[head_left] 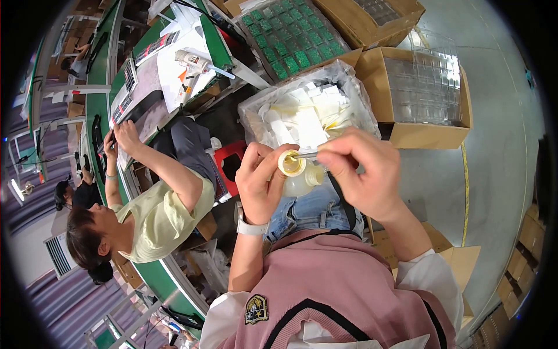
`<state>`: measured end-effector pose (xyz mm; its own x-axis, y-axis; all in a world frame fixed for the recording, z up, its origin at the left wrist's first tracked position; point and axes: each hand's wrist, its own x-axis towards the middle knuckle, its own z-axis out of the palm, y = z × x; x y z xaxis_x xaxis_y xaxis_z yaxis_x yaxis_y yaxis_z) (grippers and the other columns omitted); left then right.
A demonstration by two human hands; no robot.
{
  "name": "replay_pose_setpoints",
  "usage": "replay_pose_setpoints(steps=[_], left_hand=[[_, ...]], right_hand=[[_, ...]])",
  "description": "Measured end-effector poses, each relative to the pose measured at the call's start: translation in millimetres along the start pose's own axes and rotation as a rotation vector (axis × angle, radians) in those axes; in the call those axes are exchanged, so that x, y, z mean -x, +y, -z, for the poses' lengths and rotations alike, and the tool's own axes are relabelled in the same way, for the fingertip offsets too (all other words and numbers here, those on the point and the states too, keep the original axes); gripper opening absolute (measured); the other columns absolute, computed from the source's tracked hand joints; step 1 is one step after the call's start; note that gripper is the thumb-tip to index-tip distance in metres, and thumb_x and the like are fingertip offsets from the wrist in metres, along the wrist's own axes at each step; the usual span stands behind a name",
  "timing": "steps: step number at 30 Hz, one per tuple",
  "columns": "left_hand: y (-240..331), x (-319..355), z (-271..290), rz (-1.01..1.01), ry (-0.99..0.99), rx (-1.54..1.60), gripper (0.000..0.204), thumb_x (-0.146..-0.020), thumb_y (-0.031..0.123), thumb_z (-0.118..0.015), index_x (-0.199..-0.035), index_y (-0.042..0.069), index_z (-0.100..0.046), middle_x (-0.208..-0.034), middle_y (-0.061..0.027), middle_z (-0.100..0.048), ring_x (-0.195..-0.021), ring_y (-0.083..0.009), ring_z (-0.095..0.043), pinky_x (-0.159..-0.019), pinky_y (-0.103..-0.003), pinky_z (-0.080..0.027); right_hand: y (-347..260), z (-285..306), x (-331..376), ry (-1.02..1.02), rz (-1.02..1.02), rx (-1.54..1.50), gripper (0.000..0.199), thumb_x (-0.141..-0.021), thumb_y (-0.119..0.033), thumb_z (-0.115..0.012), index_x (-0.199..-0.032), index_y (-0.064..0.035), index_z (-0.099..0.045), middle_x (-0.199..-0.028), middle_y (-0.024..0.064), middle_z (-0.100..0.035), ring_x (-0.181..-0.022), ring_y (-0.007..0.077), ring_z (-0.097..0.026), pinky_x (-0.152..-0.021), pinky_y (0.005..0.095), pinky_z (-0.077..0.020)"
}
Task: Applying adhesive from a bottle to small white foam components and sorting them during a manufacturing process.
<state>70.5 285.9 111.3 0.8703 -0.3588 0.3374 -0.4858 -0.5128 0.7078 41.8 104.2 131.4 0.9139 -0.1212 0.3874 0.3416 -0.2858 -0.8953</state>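
While the right hand [366,171] pinches a thin metal tool [306,155] between thumb and forefinger, its tip reaches into a white ring [283,163] (yellowish inside). Left hand [256,177]: fingers pinching the ring's left side; cloudy bottle [295,187] just below, beside those fingers, grip on it unclear.

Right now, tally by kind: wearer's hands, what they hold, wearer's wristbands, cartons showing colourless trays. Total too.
Left hand and right hand: 2
Round white-rimmed piece, yellow inside: 1
Thin metal tool: 1
White wristband: 1
Nearer carton and farther carton, showing colourless trays: 2
Total: 7
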Motion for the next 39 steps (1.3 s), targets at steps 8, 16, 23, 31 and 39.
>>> replay_pose_setpoints(steps=[8,16,23,31,39], left_hand=[[0.5,5.6,-5.6,-0.034,-0.030,-0.092,0.024,-0.070,0.005,-0.072,-0.094,0.007,-0.069,-0.076,-0.0049,-0.044,-0.057,-0.0161,-0.053,-0.049,-0.026,-0.043],[-2.6,6.5,-11.3,0.008,0.027,-0.111,0.025,-0.067,0.009,-0.076,-0.091,0.007,-0.069,-0.083,-0.0053,-0.045,-0.064,-0.0174,-0.059,-0.053,-0.028,-0.047],[3.2,-3.9,-3.2,0.124,-0.052,0.121,0.025,-0.067,0.009,-0.078,-0.088,0.002,-0.066,-0.082,-0.0070,-0.058,-0.067,-0.0165,-0.061,-0.062,-0.027,-0.049],[5.2,5.5,-6.6,0.346,-0.026,0.477,0.024,-0.074,0.006,-0.073,-0.095,-0.002,-0.064,-0.085,-0.0092,-0.064,-0.071,-0.0137,-0.062,-0.067,-0.025,-0.051],[0.9,6.8,1.1,0.278,0.019,0.413,0.016,-0.075,0.003,-0.071,-0.090,0.000,-0.068,-0.079,-0.0070,-0.061,-0.072,-0.0144,-0.060,-0.066,-0.024,-0.049]], right_hand=[[-4.5,-4.5,2.6,-0.242,0.453,0.568,0.012,-0.076,-0.002,-0.066,-0.083,0.0009,-0.057,-0.064,0.0053,-0.051,-0.047,0.0142,-0.050,-0.040,0.0262,-0.0377],[6.1,-10.7,1.9,-0.173,0.112,0.191,0.013,-0.079,-0.004,-0.063,-0.072,-0.0010,-0.052,-0.058,0.0066,-0.051,-0.045,0.0186,-0.052,-0.041,0.0293,-0.0393],[23.7,-13.9,16.5,-0.073,-0.419,-0.295,0.017,-0.086,-0.010,-0.062,-0.074,0.0006,-0.055,-0.061,0.0014,-0.056,-0.048,0.0060,-0.045,-0.045,0.0223,-0.0364],[32.3,-10.7,26.5,0.014,-0.701,-0.677,0.022,-0.091,-0.018,-0.059,-0.078,0.0001,-0.057,-0.061,-0.0036,-0.049,-0.045,0.0008,-0.041,-0.040,0.0174,-0.0294],[32.1,2.1,28.0,-0.117,-0.580,-0.625,0.014,-0.088,-0.009,-0.060,-0.091,0.0045,-0.062,-0.070,0.0029,-0.059,-0.052,0.0058,-0.050,-0.046,0.0192,-0.0391]])
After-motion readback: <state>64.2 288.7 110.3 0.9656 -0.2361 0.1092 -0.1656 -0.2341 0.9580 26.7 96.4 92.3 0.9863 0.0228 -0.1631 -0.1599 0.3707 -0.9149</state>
